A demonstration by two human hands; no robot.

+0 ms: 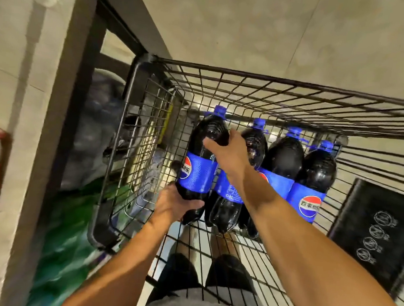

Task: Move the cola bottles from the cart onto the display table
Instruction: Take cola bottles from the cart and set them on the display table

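Gripping the leftmost cola bottle (198, 170) end to end, left hand (174, 204) curled under the base, right hand (228, 151) wrapped over the shoulder, cap (220, 110) pointing away, inside the cart (284, 85).

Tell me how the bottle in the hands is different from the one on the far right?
The held bottle is gripped by the left hand and right hand; the far-right bottle is untouched. The held bottle's logo turns sideways; the far-right bottle's faces us. Both are dark cola with blue caps.
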